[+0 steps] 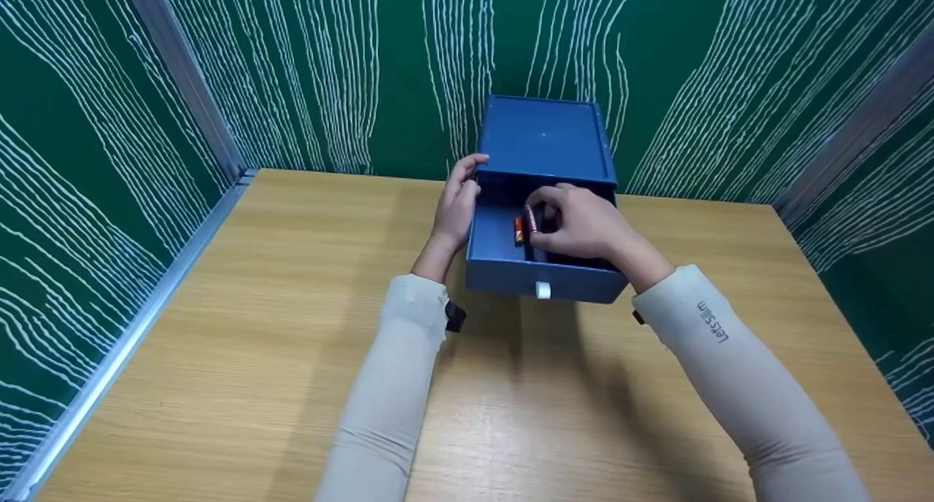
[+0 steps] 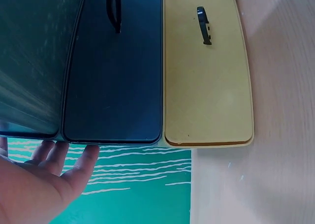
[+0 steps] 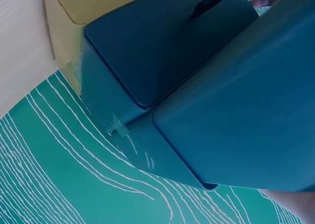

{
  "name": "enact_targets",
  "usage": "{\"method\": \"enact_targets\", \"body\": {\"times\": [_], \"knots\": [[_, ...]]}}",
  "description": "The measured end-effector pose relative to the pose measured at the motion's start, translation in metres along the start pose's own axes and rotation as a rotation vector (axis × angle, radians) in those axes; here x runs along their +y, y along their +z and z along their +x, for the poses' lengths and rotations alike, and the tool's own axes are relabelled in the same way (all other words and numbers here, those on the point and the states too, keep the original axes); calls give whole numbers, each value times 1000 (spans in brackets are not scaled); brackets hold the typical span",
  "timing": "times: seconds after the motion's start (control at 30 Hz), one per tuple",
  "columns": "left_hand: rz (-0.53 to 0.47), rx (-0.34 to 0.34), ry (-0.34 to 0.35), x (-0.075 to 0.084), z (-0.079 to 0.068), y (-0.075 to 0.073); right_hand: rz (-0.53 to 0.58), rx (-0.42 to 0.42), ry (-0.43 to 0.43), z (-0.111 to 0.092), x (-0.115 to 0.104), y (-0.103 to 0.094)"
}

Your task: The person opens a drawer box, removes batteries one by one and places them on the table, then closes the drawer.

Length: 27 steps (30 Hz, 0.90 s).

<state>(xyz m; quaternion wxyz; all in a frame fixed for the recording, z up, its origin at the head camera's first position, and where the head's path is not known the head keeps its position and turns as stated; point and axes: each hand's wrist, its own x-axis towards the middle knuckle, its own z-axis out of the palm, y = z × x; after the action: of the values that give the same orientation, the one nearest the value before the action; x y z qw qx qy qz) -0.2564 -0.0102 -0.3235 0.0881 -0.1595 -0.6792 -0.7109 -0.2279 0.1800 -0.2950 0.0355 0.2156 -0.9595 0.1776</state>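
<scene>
**While the drawer (image 1: 503, 276) stands open, the right hand (image 1: 584, 221) pinches a dark red cylinder (image 1: 531, 219)**

As we find it, green, white-lined walls (image 1: 398, 71) surround a wooden table (image 1: 255, 371) on three sides. Near its far edge stands the blue cabinet (image 1: 541, 137), its top drawer pulled out. Below, the left wrist view shows us a dark blue front (image 2: 113, 81) and a yellow front (image 2: 209, 86), each with a black pull (image 2: 203, 26). Pale sleeves (image 1: 383, 385) cover both arms. We note the left hand (image 1: 456, 206) against the cabinet's left side, fingers loosely extended, grasping nothing. The right hand is inside the drawer, thumb and fingers closed on the dark red cylinder; the right wrist view hides this grip. We record a white tab (image 1: 543, 290) on the drawer's front. Just beside the held cylinder, a red cylinder (image 1: 519, 230) with a yellowish end lies in the drawer.
</scene>
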Motion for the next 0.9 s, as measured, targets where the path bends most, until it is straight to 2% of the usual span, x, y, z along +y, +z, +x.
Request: {"method": "enact_targets", "body": {"times": [0.33, 0.7, 0.9], "knots": [[14, -3, -4, 0, 0, -1, 25, 0, 13, -1, -1, -1], [27, -22, -21, 0, -2, 1, 122, 30, -10, -6, 1, -4], [12, -13, 4, 1, -1, 1, 157, 49, -32, -6, 1, -9]]}}
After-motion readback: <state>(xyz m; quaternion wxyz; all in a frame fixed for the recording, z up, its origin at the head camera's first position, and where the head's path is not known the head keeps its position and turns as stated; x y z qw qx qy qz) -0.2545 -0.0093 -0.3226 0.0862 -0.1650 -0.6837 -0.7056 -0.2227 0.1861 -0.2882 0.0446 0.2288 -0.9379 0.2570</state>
